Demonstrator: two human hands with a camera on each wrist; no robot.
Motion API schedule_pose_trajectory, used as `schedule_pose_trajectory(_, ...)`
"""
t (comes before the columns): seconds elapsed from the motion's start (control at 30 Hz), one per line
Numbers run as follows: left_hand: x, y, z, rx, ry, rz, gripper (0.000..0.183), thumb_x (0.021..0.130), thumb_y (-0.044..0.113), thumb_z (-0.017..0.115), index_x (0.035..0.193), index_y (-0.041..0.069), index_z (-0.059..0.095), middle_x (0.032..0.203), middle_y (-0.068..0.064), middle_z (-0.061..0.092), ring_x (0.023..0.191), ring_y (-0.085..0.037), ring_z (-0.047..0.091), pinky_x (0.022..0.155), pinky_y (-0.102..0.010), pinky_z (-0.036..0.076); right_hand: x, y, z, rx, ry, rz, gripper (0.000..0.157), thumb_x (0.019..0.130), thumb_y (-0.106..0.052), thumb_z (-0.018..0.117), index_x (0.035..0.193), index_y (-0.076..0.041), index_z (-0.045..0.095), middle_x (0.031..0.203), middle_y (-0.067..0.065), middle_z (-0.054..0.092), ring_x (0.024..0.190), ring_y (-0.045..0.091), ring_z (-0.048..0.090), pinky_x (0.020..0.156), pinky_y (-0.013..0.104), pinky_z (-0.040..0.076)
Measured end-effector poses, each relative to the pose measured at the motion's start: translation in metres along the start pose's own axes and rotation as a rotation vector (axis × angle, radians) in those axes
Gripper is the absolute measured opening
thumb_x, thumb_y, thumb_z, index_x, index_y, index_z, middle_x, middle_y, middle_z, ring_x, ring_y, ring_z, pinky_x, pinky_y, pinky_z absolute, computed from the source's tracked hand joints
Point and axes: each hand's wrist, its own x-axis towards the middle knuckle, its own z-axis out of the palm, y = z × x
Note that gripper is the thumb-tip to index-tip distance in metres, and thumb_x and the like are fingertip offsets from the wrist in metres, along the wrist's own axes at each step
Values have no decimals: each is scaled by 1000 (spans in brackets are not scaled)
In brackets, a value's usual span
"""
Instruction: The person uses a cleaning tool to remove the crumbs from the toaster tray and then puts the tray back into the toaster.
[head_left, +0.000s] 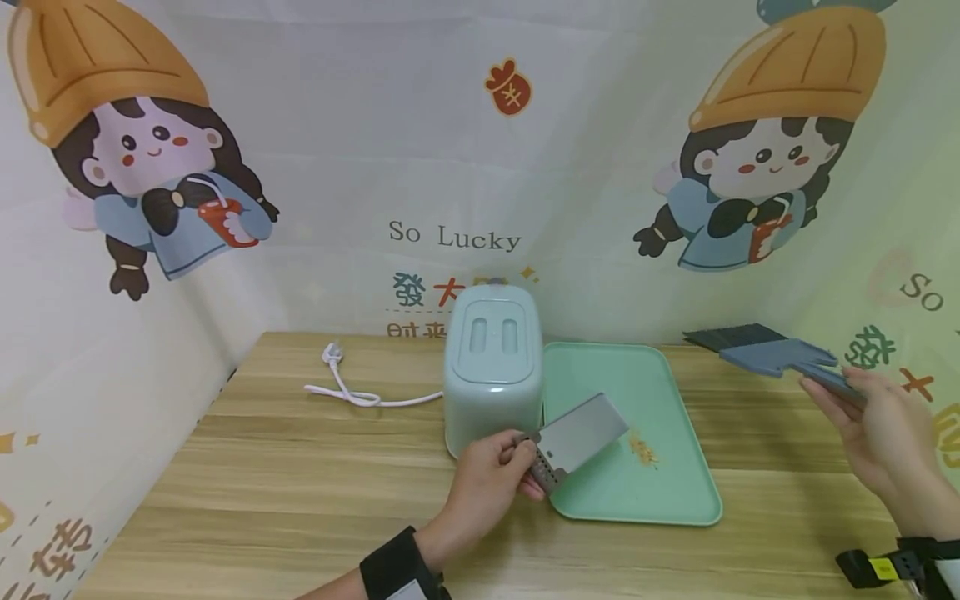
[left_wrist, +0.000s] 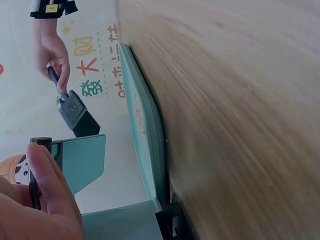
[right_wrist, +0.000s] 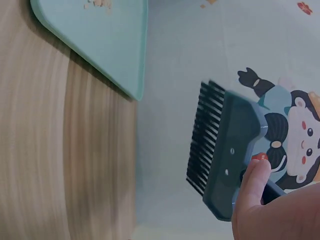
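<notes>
My left hand (head_left: 487, 479) pinches a flat silver crumb tray (head_left: 585, 435) by its dark slotted end, thumb on top. The crumb tray is tilted, its plate raised over the left part of a mint-green tray (head_left: 630, 502). Tan crumbs (head_left: 642, 448) lie on the green tray. Off to the right, my right hand (head_left: 892, 433) grips the handle of a blue-grey brush (right_wrist: 232, 150), held in the air. Its black bristles (right_wrist: 205, 137) point left, away from the hand and touching nothing. A pale green toaster (head_left: 495, 412) stands just behind the left hand.
A white power cord (head_left: 397, 403) with a plug (head_left: 332, 353) lies looped on the wooden table (head_left: 315, 483), left of the toaster. A printed cloth (head_left: 360, 125) hangs as a backdrop behind and beside the table.
</notes>
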Motion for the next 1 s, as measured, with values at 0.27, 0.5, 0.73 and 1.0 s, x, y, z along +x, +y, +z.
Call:
schedule_pose_trajectory(0.27,-1,2,1,1,4,-15,17,97,9,52,100,-1,65,80,-10,69,62,-23,65,61,-35,58,3,11,-17,-56,84,72,40,101,-15,47,137,-13,31,146,-4,23,92,8,62,91,23,47)
schedule_pose_trajectory(0.5,3,-6,2,-17,8,-18,15,97,14,54,97,4,66,79,-7,69,64,-23,65,61,-35,58,7,28,-25,-185,189,119,40,101,-15,45,138,-10,33,156,-1,1,85,0,61,89,20,47)
schedule_pose_trajectory(0.73,4,-6,0,-2,1,-31,16,97,17,54,98,7,66,79,-6,69,64,-22,65,60,-32,58,7,39,-30,-393,245,155,58,103,-21,39,148,0,9,157,1,-2,85,-5,60,86,17,48)
schedule_pose_trajectory(1.0,3,-5,-1,-6,-1,-42,16,97,16,54,99,7,66,79,-6,69,64,-22,66,62,-35,58,5,42,-36,-601,228,186,24,103,-13,33,123,-1,38,152,28,5,75,2,65,82,20,51)
